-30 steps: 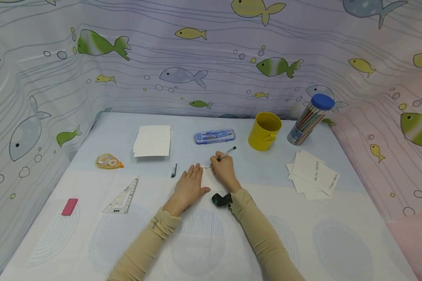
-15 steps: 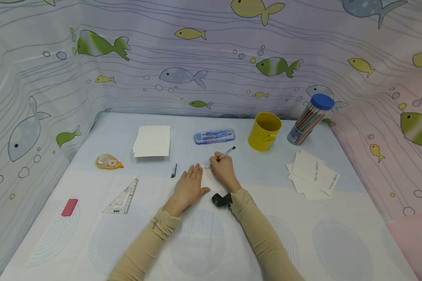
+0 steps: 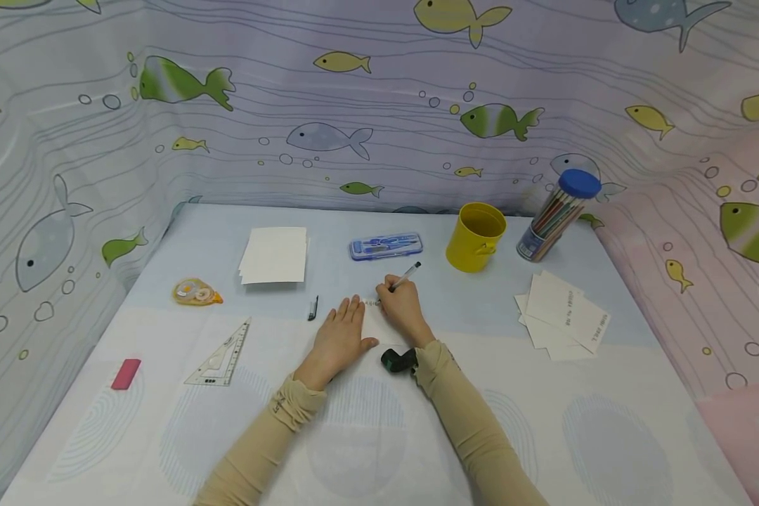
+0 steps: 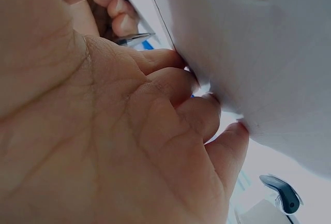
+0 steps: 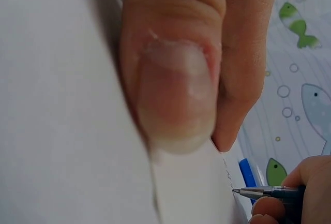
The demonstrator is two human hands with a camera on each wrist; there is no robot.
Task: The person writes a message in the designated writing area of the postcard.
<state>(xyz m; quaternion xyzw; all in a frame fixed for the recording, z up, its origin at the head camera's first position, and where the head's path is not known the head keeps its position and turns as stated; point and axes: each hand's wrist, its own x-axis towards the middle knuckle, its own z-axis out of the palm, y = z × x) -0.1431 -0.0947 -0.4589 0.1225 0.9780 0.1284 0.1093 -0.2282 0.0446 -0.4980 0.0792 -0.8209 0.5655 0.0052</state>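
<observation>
In the head view my left hand lies flat on a white card, fingers straight and thumb out to the right. My right hand pinches a pen, its tip at a short line of writing along the card's far edge. Up close in the right wrist view, the metal pen tip meets the card beside small marks, and a large thumb fills the middle. The left wrist view shows the left palm with fingertips against the white surface. A black pen cap lies left of the left fingers.
Behind stand a card stack, blue geometry case, yellow cup and blue-lidded pencil jar. Written cards lie right. At left are a correction tape, set square and pink eraser.
My right hand and the pen have shifted very slightly left, with the writing a little longer along the card's far edge. My left hand has stayed in place.
</observation>
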